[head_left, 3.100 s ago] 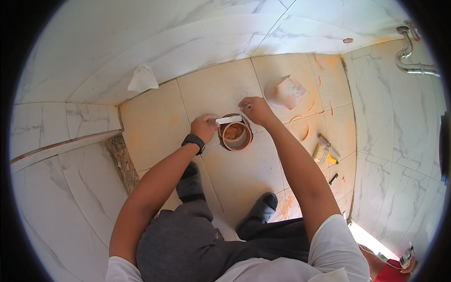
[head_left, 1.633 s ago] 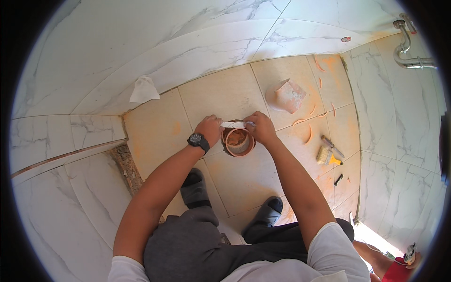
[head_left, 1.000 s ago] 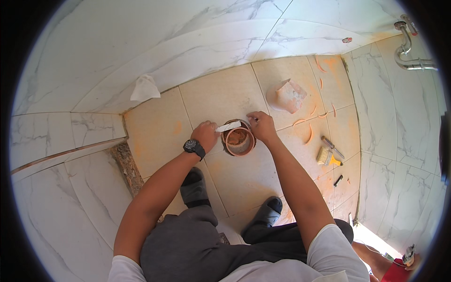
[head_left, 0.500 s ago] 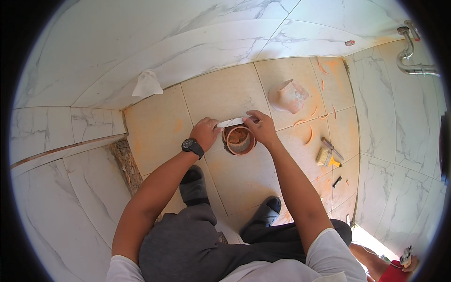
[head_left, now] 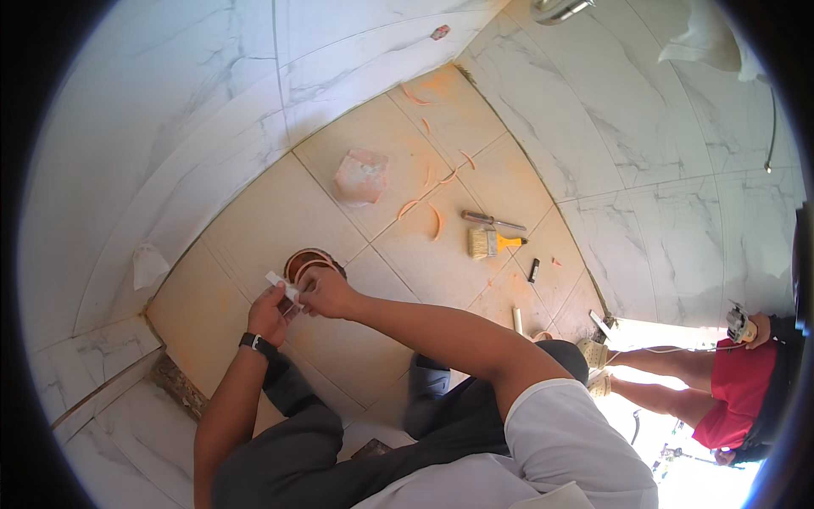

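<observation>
Over the near side of a round pipe opening [head_left: 307, 254] in the floor, both hands meet on a short white strip [head_left: 275, 278]. My left hand [head_left: 268, 317], with a dark watch at its wrist, grips the strip between thumb and fingers. My right hand [head_left: 327, 293] pinches its other end and partly hides the opening. The strip's lower end is covered by fingers. An orange-brown rim shows around the opening.
A pinkish crumpled piece [head_left: 363, 176] lies beyond, with orange curved shavings [head_left: 436, 222], a screwdriver-like tool [head_left: 492, 220], a yellow-handled brush [head_left: 485, 243] and a black marker-like stick [head_left: 534, 270]. White paper [head_left: 150, 265] rests by the left wall. Another person [head_left: 731, 373] stands at right.
My view has turned right. Both hands have drawn the strip from the opening's far edge toward me and tilted it. The person at right has come further into view.
</observation>
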### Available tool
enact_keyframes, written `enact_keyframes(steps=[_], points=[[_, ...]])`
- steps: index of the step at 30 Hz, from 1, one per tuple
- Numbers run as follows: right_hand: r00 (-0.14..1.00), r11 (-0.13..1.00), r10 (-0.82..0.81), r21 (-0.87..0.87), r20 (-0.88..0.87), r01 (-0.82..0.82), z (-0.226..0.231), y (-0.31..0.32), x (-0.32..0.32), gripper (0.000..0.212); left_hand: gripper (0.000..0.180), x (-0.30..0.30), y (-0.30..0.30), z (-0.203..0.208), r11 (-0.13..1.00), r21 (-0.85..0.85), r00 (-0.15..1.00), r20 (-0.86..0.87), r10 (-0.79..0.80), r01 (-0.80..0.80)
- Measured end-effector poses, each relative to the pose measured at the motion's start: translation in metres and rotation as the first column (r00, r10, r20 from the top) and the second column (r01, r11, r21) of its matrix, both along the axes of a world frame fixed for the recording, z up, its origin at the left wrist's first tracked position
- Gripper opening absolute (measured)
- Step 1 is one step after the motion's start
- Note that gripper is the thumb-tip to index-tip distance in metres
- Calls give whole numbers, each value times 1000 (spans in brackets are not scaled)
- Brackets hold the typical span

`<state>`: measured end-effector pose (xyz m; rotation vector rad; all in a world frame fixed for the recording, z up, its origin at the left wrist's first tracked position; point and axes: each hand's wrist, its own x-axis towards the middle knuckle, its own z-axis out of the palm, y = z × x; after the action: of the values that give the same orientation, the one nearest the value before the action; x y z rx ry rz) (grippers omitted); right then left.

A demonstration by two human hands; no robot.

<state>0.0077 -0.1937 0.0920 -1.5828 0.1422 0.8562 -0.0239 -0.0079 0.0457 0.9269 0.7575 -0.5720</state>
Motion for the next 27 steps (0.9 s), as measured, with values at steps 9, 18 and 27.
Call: enact_keyframes(steps=[9, 18, 27], points=[[760, 548, 621, -800, 193, -244, 67, -274, 71, 43, 27, -9, 62, 25, 903, 308, 952, -28, -305, 299], [753, 480, -556, -604, 352, 636, 33, -485, -13, 44, 34, 30, 67, 136, 358, 716, 631, -148, -761, 600], [915, 524, -323, -759, 241, 385, -58, -354, 63, 57, 40, 125, -63, 147, 241, 854, 503, -27, -864, 461]])
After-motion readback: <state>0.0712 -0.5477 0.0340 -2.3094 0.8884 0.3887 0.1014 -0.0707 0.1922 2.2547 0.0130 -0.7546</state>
